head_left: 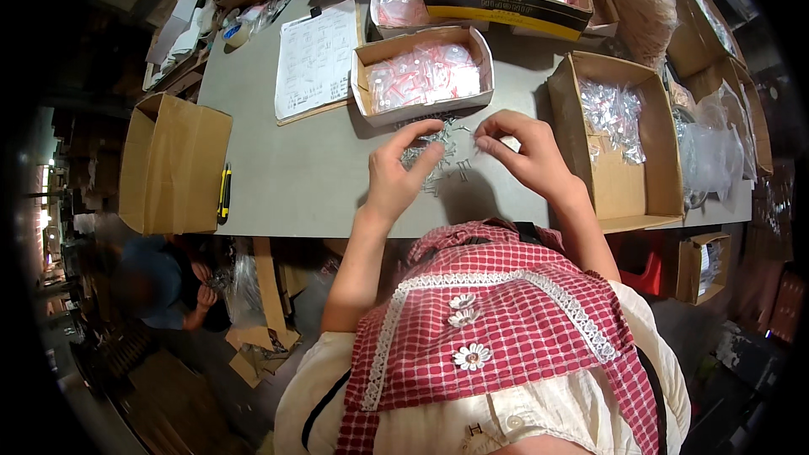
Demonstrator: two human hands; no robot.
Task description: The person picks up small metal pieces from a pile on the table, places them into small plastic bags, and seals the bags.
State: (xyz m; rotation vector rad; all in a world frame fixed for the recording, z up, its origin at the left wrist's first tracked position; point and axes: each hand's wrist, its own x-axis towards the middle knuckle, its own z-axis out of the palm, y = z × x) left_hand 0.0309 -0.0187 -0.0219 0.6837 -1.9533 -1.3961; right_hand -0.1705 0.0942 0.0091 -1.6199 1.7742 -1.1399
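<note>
Sorting metal clips (438, 160), two hands, left hand (396, 175), right hand (522, 152)

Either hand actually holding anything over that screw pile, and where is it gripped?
Cannot tell: left hand and right hand pinch fingertips over the small metal screws, too small to see.

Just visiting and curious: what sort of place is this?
Probably a small packing workshop: open cardboard boxes of bagged small parts, loose metal parts on the grey table, and a paper sheet.
</note>
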